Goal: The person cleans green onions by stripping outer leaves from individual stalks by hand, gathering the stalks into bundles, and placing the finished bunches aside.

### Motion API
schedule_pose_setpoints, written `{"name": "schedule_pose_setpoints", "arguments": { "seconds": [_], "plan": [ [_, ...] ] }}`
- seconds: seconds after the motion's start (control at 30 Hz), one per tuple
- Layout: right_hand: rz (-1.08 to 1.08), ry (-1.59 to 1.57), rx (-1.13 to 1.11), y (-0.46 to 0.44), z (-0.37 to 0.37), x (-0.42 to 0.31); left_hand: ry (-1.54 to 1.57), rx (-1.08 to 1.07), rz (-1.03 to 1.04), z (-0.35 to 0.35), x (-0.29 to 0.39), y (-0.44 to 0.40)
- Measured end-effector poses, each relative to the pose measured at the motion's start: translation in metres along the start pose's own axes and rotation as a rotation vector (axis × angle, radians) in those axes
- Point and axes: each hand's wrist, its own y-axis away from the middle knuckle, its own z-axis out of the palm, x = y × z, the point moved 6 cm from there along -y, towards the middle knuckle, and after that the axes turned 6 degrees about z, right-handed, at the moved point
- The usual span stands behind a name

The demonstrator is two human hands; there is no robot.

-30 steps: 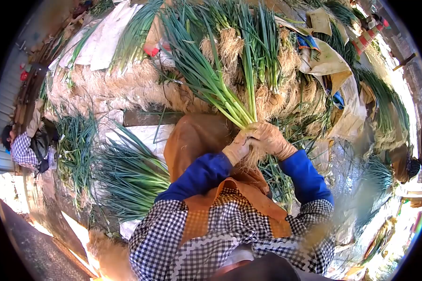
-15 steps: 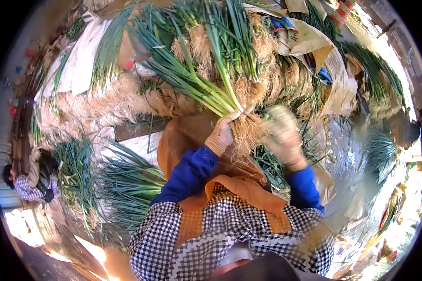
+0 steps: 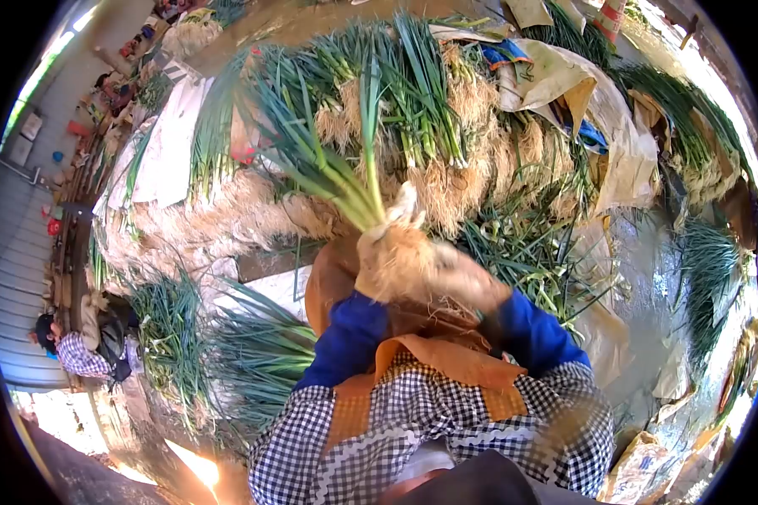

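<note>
Before my chest, my left hand [image 3: 372, 257] is wrapped round the base of a bunch of green onions [image 3: 355, 198]. The green leaves point up and away, and the pale tangled roots [image 3: 403, 259] hang toward me. My right hand [image 3: 467, 282], smeared by motion, is beside those roots, and its fingers cannot be made out. A row of bundled green onions [image 3: 421, 101] with roots toward me lies beyond. More green onions [image 3: 261, 345] lie on white sheeting to the left of my lap.
A person [image 3: 84, 349] sits at the far left beside a leafy heap [image 3: 173, 337]. Loose leaves [image 3: 535, 269] lie right of my hands. A tan sheet [image 3: 623, 143] covers part of the pile, and more green onions [image 3: 707, 269] lie at the far right.
My hands were together at the stalk bases, then parted. My left hand has turned the bunch more upright and moved slightly left and down. My right hand has swept back down beside the roots.
</note>
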Motion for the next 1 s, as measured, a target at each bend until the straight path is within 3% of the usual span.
{"name": "schedule_pose_setpoints", "arguments": {
  "seconds": [0.1,0.13,0.2,0.23,0.3,0.37,0.4,0.43,0.5,0.57,0.6,0.63,0.67,0.7,0.73,0.77,0.83,0.9,1.0],
  "plan": [
    [-0.064,0.199,-0.516,0.066,-0.029,0.004,0.086,-0.044,0.227,0.022,0.029,0.001],
    [-0.143,0.322,-0.387,0.067,-0.053,-0.013,0.346,-0.212,0.151,0.004,0.041,0.002],
    [-0.081,0.955,0.189,0.042,-0.117,-0.024,0.513,-0.386,0.041,-0.002,0.048,0.007],
    [0.072,1.451,0.657,0.026,-0.159,-0.032,0.417,-0.412,0.019,0.002,0.045,0.006],
    [-0.027,1.171,0.814,-0.022,-0.174,-0.077,0.148,-0.215,0.016,-0.018,0.018,0.002],
    [-0.076,1.329,0.944,-0.067,-0.163,-0.107,0.24,-0.015,-0.071,-0.035,-0.001,0.014],
    [0.204,1.389,0.816,-0.096,-0.167,-0.107,0.231,0.025,-0.079,-0.039,-0.005,0.017],
    [0.264,1.45,0.684,-0.119,-0.174,-0.098,0.204,0.076,-0.065,-0.042,-0.006,0.02],
    [0.051,0.965,0.622,-0.118,-0.183,-0.09,0.16,0.092,-0.085,-0.045,-0.003,0.023],
    [-0.011,0.452,0.535,-0.088,-0.162,-0.108,0.249,-0.018,-0.047,-0.044,0.004,0.026],
    [-0.036,0.143,0.324,-0.068,-0.158,-0.106,0.333,-0.164,-0.073,-0.058,0.003,0.027],
    [-0.269,-0.149,0.366,-0.058,-0.17,-0.088,0.345,-0.157,-0.077,-0.048,-0.002,0.029],
    [-0.245,-0.347,0.2,-0.038,-0.159,-0.069,0.219,-0.034,-0.071,-0.033,-0.009,0.031],
    [-0.301,-0.474,0.171,-0.039,-0.15,-0.04,0.09,0.084,-0.067,-0.024,-0.016,0.032],
    [-0.26,-0.289,0.119,-0.036,-0.14,-0.025,0.091,0.08,-0.136,-0.019,-0.029,0.034],
    [-0.241,-0.296,0.219,-0.024,-0.113,-0.014,0.057,0.176,-0.256,-0.015,-0.04,0.039],
    [-0.084,-0.206,0.102,-0.027,-0.097,0.029,-0.366,0.387,-0.335,-0.057,-0.06,0.048],
    [0.004,-0.049,0.206,-0.023,-0.102,0.039,-0.039,0.373,-0.492,-0.038,-0.083,0.058],
    [-0.015,0.23,0.377,-0.018,-0.108,0.01,-0.154,0.374,-0.452,-0.066,-0.084,0.061]
  ]
}}
